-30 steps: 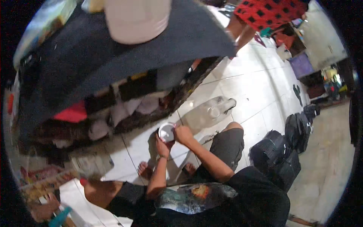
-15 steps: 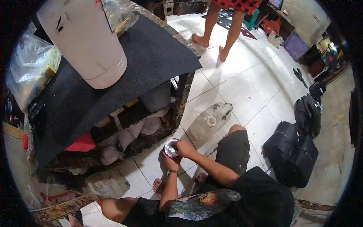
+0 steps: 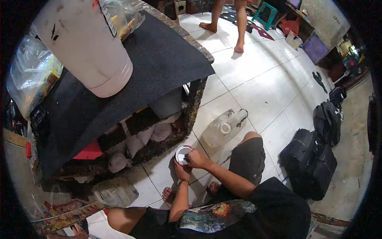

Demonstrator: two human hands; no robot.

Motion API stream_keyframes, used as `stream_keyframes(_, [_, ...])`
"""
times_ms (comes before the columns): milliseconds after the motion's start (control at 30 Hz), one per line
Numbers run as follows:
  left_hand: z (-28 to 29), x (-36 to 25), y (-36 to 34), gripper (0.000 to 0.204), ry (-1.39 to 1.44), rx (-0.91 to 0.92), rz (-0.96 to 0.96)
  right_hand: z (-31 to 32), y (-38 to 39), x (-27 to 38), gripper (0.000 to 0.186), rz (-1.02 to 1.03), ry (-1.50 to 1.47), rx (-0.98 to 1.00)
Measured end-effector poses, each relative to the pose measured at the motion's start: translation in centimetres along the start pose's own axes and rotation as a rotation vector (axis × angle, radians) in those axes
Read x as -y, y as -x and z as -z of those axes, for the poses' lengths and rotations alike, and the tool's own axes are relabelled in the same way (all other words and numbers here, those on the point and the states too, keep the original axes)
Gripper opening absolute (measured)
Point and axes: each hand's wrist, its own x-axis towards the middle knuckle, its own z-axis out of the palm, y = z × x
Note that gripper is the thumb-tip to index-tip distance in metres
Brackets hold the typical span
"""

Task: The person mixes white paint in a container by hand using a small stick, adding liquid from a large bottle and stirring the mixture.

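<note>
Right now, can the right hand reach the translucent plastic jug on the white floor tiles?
Probably yes: the jug is close, nothing visible between, though the right hand is busy at the round red-edged container.

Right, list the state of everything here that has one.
Tin: held; lidded or open, cannot tell.
Left hand: closed round the tin.
Right hand: curled at the tin's rim.
Jug: on the floor; capped or not, unclear.
Bucket: upright on the sheet.
Sheet: overhanging the table.
Stool: upright.
</note>
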Motion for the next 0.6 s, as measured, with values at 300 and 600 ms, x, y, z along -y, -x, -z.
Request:
stream_keyframes(300, [1.2, 7.8, -2.0, 0.086, -0.02, -0.086, -0.081, 0.2, -1.5, 1.3, 0.013, -0.07, -0.059, -0.186])
stream_keyframes(600, [0.3, 6.6, -1.6, 0.068, 0.022, -0.041, -0.103, -0.1, -0.7, -0.5, 0.024, -0.066, -0.022, -0.119])
